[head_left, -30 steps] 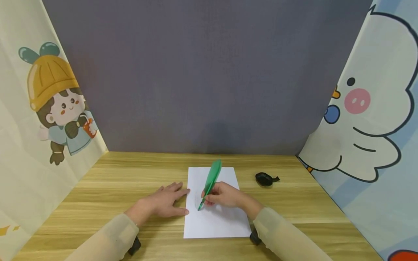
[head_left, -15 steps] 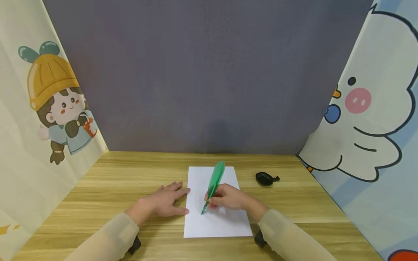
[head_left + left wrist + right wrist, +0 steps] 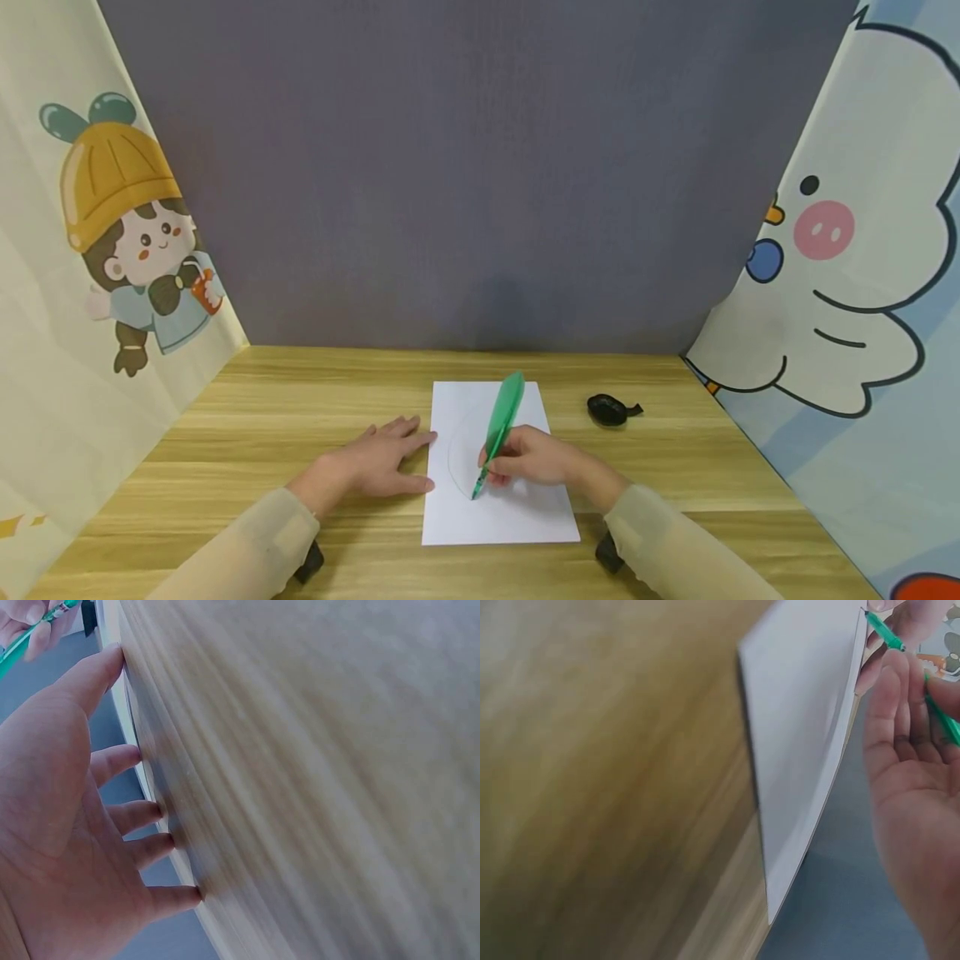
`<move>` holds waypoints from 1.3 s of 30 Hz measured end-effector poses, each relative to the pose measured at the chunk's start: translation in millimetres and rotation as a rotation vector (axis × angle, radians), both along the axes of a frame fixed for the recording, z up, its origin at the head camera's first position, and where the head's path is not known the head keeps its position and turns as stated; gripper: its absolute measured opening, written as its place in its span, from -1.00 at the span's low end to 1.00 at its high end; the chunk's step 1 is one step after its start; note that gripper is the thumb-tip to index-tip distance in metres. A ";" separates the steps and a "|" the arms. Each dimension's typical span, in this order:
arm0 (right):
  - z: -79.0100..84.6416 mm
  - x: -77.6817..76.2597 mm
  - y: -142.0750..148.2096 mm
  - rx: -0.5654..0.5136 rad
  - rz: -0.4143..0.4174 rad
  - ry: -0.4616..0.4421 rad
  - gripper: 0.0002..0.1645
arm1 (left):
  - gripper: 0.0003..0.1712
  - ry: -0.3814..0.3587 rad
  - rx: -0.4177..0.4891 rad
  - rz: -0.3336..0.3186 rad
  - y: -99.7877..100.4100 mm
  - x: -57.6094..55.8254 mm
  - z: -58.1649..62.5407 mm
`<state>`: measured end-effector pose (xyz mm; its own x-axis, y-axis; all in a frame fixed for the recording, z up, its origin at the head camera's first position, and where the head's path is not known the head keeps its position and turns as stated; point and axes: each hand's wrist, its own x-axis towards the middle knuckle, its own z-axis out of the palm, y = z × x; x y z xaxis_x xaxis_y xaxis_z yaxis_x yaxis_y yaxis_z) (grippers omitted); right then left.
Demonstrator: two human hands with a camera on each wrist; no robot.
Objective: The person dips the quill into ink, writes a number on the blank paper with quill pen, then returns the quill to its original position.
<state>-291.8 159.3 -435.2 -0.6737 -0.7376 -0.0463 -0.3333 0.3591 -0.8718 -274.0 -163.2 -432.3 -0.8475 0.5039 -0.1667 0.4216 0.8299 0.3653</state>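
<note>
A green feather pen [image 3: 504,417] slants up from the white sheet of paper [image 3: 457,521], its tip touching the page. My right hand [image 3: 536,456] pinches the pen low on its shaft; in the right wrist view the green pen [image 3: 885,631] passes between thumb and fingers. A faint curved line [image 3: 449,458] runs on the paper to the left of the tip. My left hand [image 3: 378,461] lies with fingers spread, thumb and index fingertips at the paper's left edge. The left wrist view shows its fingertips [image 3: 154,811] pressing on the tabletop.
A small black object with a short tail [image 3: 611,410] lies on the wooden table [image 3: 300,400] to the right of the paper. A grey panel [image 3: 465,183] stands behind the table. Printed cartoon sheets [image 3: 840,358] flank both sides.
My right hand and the pen have moved right and slightly toward me. The curved line on the paper has grown longer behind the tip. The left hand has stayed put.
</note>
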 end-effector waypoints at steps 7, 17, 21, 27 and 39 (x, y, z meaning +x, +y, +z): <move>0.4 2.9 7.1 0.011 -0.004 -0.011 -0.76 | -0.01 0.005 0.013 -0.007 0.3 0.6 1.1; 1.6 6.3 21.0 0.004 0.009 -0.034 -0.75 | 0.00 -0.005 0.019 -0.010 0.6 4.4 4.6; 3.1 7.7 26.7 0.016 0.009 -0.036 -0.74 | 0.00 -0.008 0.019 -0.010 0.1 4.1 4.2; 2.2 7.0 36.9 0.019 0.016 -0.042 -0.73 | 0.00 -0.005 0.018 -0.003 0.0 2.1 1.8; 0.9 4.6 53.6 0.003 0.030 -0.035 -0.72 | 0.02 -0.007 0.017 -0.014 -1.0 3.2 2.4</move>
<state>-287.3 212.9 -434.4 -0.6494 -0.7571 -0.0716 -0.3131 0.3520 -0.8821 -270.8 -164.2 -429.9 -0.8395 0.5182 -0.1635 0.4303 0.8177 0.3824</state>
